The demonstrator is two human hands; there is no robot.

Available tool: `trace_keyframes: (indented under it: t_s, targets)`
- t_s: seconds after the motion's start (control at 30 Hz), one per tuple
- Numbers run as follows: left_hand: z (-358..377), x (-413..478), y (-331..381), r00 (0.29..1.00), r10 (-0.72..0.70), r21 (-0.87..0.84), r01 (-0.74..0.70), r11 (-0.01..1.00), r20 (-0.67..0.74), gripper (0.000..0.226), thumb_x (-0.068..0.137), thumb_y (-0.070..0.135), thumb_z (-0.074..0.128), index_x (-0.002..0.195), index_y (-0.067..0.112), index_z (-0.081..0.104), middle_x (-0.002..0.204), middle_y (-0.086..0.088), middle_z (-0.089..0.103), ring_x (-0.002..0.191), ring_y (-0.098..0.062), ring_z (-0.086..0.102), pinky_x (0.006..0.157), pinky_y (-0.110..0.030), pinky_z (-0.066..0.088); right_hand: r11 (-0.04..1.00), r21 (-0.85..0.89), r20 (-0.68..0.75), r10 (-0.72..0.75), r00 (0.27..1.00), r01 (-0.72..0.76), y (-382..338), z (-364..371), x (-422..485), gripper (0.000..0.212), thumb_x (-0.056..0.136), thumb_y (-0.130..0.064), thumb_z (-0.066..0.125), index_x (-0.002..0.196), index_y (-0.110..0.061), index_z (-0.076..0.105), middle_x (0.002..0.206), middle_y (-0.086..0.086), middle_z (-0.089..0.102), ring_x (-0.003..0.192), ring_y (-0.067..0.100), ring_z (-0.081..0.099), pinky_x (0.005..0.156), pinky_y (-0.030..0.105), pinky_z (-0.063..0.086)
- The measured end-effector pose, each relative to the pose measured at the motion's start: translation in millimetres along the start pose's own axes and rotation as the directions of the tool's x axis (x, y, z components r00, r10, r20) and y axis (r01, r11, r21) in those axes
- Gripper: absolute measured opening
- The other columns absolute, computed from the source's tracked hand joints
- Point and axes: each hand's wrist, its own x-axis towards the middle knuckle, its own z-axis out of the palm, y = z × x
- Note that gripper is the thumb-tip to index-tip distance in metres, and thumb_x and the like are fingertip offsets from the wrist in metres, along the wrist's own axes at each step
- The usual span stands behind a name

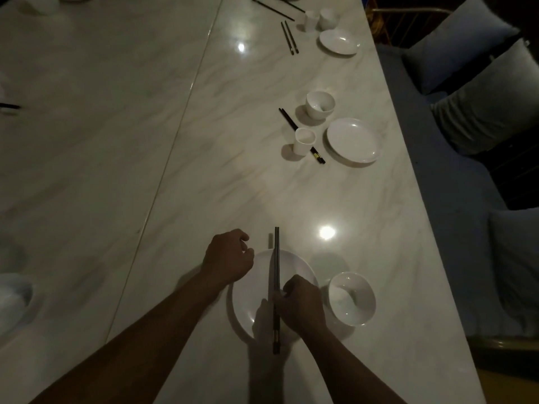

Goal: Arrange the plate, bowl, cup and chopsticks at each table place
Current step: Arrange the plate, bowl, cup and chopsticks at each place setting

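Observation:
A white plate lies on the marble table near the front edge, with a white bowl just to its right. My right hand is shut on a pair of dark chopsticks, held lengthwise above the plate and pointing away from me. My left hand hovers over the plate's far left rim with its fingers curled and nothing in it. No cup shows at this place.
Further along the right side stands a second place: plate, bowl, cup and chopsticks. A third place lies beyond it. Grey cushions line a bench right of the table edge. A seam splits the tabletop.

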Motion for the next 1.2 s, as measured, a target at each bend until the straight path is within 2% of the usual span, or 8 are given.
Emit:
trace_keyframes:
  t_s: [0.17,0.3,0.57,0.67,0.83,0.97,1.03,1.2]
  targets:
    - [7,8,14,1.000,0.016,-0.015,-0.016,1.000,0.008,0.031,0.081,0.024,0.069,0.111,0.014,0.065,0.095,-0.001,0.071,0.092,-0.019,0.066,0.087,-0.034,0.054,0.998,-0.018,-0.053,-0.061,0.997,0.060,-1,-33,4,0.023,0.089,-0.037,0.067,0.103,-0.019,0.066,0.093,-0.005,0.068,0.079,0.006,0.062,0.065,0.014,0.041]
    - [19,10,29,0.999,0.045,-0.024,-0.045,0.999,0.000,0.027,0.080,0.022,0.067,0.106,0.016,0.067,0.096,0.000,0.071,0.092,-0.020,0.066,0.085,-0.034,0.055,0.996,-0.008,-0.121,-0.092,0.988,0.092,12,-69,9,0.010,0.090,-0.029,0.065,0.095,-0.020,0.065,0.083,-0.009,0.065,0.073,0.004,0.060,0.061,0.015,0.040]
    - [70,5,89,0.998,0.068,-0.058,-0.067,0.996,0.001,0.024,0.079,0.026,0.069,0.102,0.019,0.068,0.084,0.007,0.070,0.088,-0.017,0.066,0.084,-0.031,0.053,0.998,-0.009,-0.207,-0.060,0.977,0.059,91,-146,33,0.011,0.089,-0.027,0.065,0.096,-0.019,0.066,0.085,-0.008,0.068,0.076,0.005,0.063,0.062,0.012,0.044]
    - [97,0,117,0.997,0.070,-0.044,-0.072,0.996,-0.032,0.024,0.080,0.026,0.069,0.103,0.020,0.067,0.086,0.007,0.071,0.090,-0.016,0.065,0.090,-0.029,0.049,0.999,-0.002,-0.183,-0.039,0.982,0.040,141,-174,45,0.010,0.090,-0.027,0.065,0.097,-0.020,0.066,0.085,-0.009,0.066,0.075,0.001,0.061,0.060,0.011,0.043]
    - [150,-9,171,0.994,0.027,-0.022,-0.029,0.999,-0.110,0.023,0.079,0.026,0.070,0.100,0.020,0.069,0.084,0.007,0.070,0.088,-0.016,0.066,0.084,-0.028,0.052,0.995,-0.082,-0.071,-0.064,0.995,0.058,232,-214,72,0.010,0.088,-0.029,0.064,0.095,-0.022,0.066,0.087,-0.006,0.066,0.077,0.008,0.060,0.059,0.017,0.040]
    - [185,-26,215,0.970,-0.076,-0.035,0.069,0.997,-0.231,0.022,0.078,0.025,0.068,0.100,0.021,0.069,0.080,0.011,0.065,0.087,-0.016,0.065,0.085,-0.029,0.051,0.959,-0.208,0.069,-0.180,0.981,0.190,291,-245,89,0.012,0.087,-0.037,0.063,0.082,-0.027,0.059,0.079,-0.008,0.062,0.076,0.013,0.061,0.065,0.023,0.042]
    - [201,-37,230,0.964,-0.105,-0.020,0.103,0.994,-0.243,0.024,0.079,0.026,0.069,0.103,0.021,0.068,0.082,0.009,0.066,0.087,-0.017,0.065,0.087,-0.030,0.052,0.930,-0.248,0.135,-0.243,0.961,0.270,308,-260,94,0.008,0.090,-0.035,0.061,0.088,-0.027,0.062,0.082,-0.005,0.065,0.076,0.012,0.059,0.067,0.022,0.044]
    - [229,-61,246,0.958,-0.072,-0.011,0.072,0.997,-0.278,0.031,0.077,0.025,0.074,0.106,0.015,0.068,0.091,-0.002,0.072,0.087,-0.020,0.067,0.084,-0.034,0.054,0.852,-0.371,0.274,-0.278,0.921,0.368,317,-287,124,0.025,0.092,-0.030,0.056,0.114,-0.022,0.064,0.111,-0.001,0.069,0.101,0.017,0.064,0.069,0.020,0.036]
